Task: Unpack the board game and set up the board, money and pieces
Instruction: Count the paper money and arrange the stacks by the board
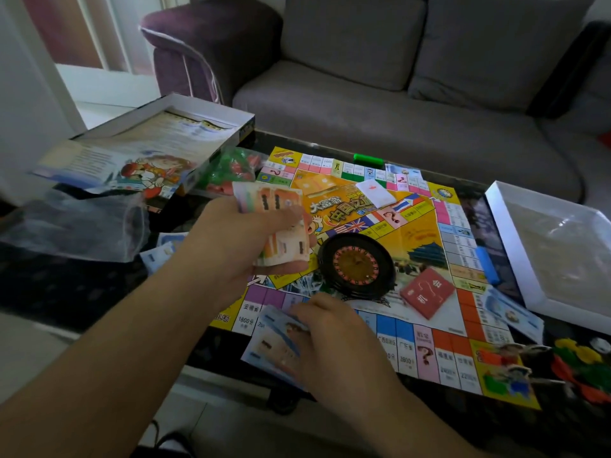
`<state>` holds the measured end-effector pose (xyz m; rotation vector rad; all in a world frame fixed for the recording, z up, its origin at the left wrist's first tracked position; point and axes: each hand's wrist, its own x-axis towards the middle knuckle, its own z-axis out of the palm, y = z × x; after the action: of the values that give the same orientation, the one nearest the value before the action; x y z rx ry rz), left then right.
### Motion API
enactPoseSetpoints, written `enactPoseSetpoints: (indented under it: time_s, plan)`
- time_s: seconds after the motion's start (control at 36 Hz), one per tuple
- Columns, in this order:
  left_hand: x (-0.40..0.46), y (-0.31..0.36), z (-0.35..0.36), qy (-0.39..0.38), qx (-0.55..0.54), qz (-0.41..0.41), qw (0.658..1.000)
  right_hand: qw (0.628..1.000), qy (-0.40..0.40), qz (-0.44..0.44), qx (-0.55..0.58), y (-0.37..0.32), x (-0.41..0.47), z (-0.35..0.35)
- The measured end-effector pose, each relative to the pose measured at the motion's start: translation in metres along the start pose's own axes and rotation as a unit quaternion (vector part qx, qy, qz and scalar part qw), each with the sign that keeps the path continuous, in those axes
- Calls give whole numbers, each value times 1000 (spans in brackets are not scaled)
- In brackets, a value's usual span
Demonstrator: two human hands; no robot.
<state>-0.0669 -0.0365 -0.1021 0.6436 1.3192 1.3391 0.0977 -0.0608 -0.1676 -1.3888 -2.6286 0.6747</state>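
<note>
Sorting the play money over the board

Gripping a wad of orange notes, the left hand hovers over the board. The right hand fingers pinch blue notes at the board's near edge on the surface.

At your twelve o'clock sits a grey sofa with a purple armrest; daylight enters at ten o'clock.

Both hands were out in front, forearms bare.
The left hand was raised with curled fingers; the right hand lay lower and nearer, palm down.
</note>
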Motion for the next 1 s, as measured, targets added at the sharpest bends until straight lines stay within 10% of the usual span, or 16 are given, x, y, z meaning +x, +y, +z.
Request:
enactPoseSetpoints:
  time_s: [0.19,0.42,0.81,1.0]
  plan:
    - [2,1,-3,-19,-38,-30,999,950,45,115,286,29,-6,-47]
    - [-16,-15,19,-53,-12,-26,998,786,139,129,588,49,-10,-72]
    - [-29,-36,64,-94,16,-51,994,890,240,159,353,60,-29,-101]
    - [-18,-37,70,-114,1,-92,989,947,247,207,-11,156,-52,-198]
